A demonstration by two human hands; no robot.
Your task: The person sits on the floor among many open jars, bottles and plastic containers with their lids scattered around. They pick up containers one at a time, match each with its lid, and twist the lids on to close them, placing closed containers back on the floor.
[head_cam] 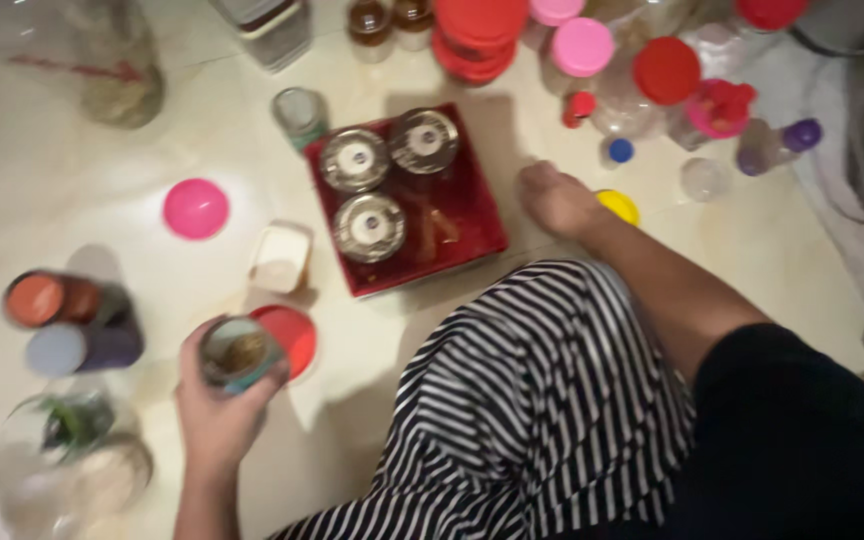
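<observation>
Low at seven o'clock, left hand [217, 410] curled upward around open jar [239, 353], beside red lid [290, 336]; at two o'clock, right hand [555, 198] pressed on pale tiled floor [82, 190], grip unclear, by red tray [472, 215]

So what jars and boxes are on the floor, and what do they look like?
Red tray: middle, square, holding three round steel-lidded tins.
Open jar: in left hand, brownish contents.
Red lid: round, beside that jar.
Pink lid: round, left.
Red and pink-capped jars: top, clustered.
</observation>
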